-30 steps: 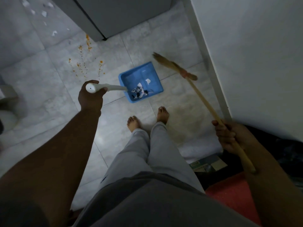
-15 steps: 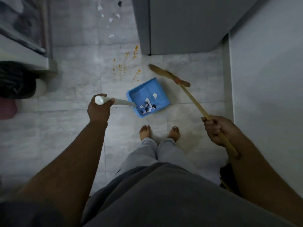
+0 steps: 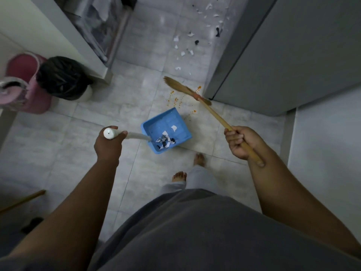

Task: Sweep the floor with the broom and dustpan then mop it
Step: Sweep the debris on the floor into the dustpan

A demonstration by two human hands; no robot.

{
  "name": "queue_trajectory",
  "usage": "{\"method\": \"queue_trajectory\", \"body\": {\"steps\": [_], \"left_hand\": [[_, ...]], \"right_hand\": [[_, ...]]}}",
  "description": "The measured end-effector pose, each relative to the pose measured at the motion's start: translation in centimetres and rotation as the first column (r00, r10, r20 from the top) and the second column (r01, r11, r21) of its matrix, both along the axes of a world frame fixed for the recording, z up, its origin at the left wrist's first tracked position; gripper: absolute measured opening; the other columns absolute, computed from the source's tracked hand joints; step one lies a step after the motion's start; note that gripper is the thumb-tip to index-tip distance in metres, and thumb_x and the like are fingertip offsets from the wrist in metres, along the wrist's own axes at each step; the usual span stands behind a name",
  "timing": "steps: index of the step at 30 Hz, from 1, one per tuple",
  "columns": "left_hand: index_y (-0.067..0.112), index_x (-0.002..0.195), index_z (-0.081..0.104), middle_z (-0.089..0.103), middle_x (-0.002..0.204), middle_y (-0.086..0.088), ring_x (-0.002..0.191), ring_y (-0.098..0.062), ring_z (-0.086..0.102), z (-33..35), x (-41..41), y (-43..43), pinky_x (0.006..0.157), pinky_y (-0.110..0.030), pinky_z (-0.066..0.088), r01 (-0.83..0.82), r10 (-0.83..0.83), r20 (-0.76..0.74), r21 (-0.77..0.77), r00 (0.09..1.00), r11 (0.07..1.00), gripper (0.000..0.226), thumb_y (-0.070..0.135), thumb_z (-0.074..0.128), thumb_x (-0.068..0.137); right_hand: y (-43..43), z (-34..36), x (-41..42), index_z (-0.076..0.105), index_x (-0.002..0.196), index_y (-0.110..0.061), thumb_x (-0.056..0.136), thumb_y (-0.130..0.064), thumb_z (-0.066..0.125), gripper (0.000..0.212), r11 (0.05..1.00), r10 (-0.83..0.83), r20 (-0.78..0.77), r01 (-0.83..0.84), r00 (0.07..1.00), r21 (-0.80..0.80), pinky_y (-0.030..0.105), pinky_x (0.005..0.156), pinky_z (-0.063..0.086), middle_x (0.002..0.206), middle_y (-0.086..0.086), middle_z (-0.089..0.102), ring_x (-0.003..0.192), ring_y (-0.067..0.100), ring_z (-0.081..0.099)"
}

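Head view: two hands (image 3: pixel 108 145) (image 3: pixel 239 142) grip one dustpan (image 3: pixel 166 122) and one broom (image 3: pixel 214 114).

One broom (image 3: pixel 213 112), one dustpan (image 3: pixel 162 124), two hands (image 3: pixel 108 145) (image 3: pixel 239 142), two bare feet (image 3: pixel 199 159) (image 3: pixel 178 177), one pink bucket (image 3: pixel 37 102).

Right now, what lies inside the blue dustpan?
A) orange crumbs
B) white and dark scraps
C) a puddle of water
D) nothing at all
B: the blue dustpan holds white and dark scraps piled near its handle end, while the orange crumbs lie on the floor beyond its open edge.
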State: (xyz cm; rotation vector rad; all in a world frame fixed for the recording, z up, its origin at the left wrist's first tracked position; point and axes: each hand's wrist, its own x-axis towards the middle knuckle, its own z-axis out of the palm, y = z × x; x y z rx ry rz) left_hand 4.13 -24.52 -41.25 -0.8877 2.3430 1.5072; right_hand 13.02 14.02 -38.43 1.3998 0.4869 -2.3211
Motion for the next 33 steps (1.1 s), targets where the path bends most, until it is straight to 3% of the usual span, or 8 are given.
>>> {"method": "queue_trajectory", "body": {"steps": [8,14,18,22,28,33], "left_hand": [[0.026,0.102,0.066,0.070,0.101,-0.007,0.094,-0.025,0.068,0.6,-5.3,-1.4,0.089,-0.041,0.057,-0.140,0.138,-0.030,-0.047,0.990,0.989,0.030,0.026,0.081,0.076],[0.029,0.093,0.065,0.070,0.093,-0.005,0.079,-0.016,0.066,1.9,-11.9,-0.4,0.083,-0.039,0.058,-0.231,0.229,-0.041,-0.069,0.973,0.971,0.023,0.024,0.081,0.077],[0.021,0.103,0.067,0.070,0.096,-0.008,0.078,-0.015,0.065,2.2,-16.8,0.5,0.081,-0.038,0.057,-0.291,0.289,-0.053,-0.043,0.956,0.956,0.031,0.025,0.082,0.077],[0.022,0.104,0.067,0.070,0.098,-0.009,0.075,-0.014,0.064,1.6,-21.3,0.7,0.072,-0.031,0.055,-0.283,0.281,-0.054,-0.030,0.958,0.959,0.032,0.027,0.082,0.076],[0.018,0.105,0.067,0.070,0.100,-0.009,0.087,-0.023,0.069,0.6,-31.0,-1.4,0.083,-0.038,0.058,-0.282,0.283,-0.054,0.025,0.957,0.959,0.034,0.025,0.083,0.076],[0.016,0.103,0.070,0.071,0.101,-0.008,0.093,-0.025,0.067,0.8,-41.9,-4.2,0.084,-0.042,0.057,-0.128,0.131,-0.061,0.045,0.990,0.991,0.031,0.021,0.083,0.075]], "right_hand": [[0.8,-0.6,-9.2,0.045,0.077,-0.011,0.103,-0.019,0.029,0.032,0.987,0.161,0.001,-0.161,0.987,-0.019,0.012,0.025,0.025,0.047,-0.005,0.040,0.027,0.004,0.031],[2.7,-1.0,-16.4,0.044,0.075,-0.011,0.103,-0.022,0.029,0.034,0.971,0.237,0.036,-0.236,0.971,-0.028,0.014,0.023,0.023,0.047,-0.005,0.039,0.026,0.004,0.030],[4.0,-0.9,-21.6,0.043,0.073,-0.012,0.103,-0.024,0.031,0.034,0.961,0.275,0.040,-0.275,0.961,-0.015,0.014,0.023,0.022,0.047,-0.005,0.038,0.026,0.003,0.029],[4.0,-0.6,-27.2,0.041,0.072,-0.013,0.104,-0.029,0.033,0.036,0.946,0.323,0.048,-0.324,0.945,0.014,0.013,0.023,0.022,0.046,-0.006,0.037,0.025,0.003,0.029],[0.9,-0.7,-37.3,0.039,0.071,-0.013,0.104,-0.029,0.031,0.038,0.956,0.290,0.045,-0.291,0.956,0.026,0.014,0.022,0.022,0.045,-0.006,0.036,0.024,0.003,0.029],[-3.4,-0.5,-45.2,0.042,0.071,-0.014,0.104,-0.036,0.034,0.040,0.983,0.182,0.022,-0.183,0.983,0.025,0.013,0.022,0.023,0.044,-0.006,0.037,0.024,0.003,0.031]]}}
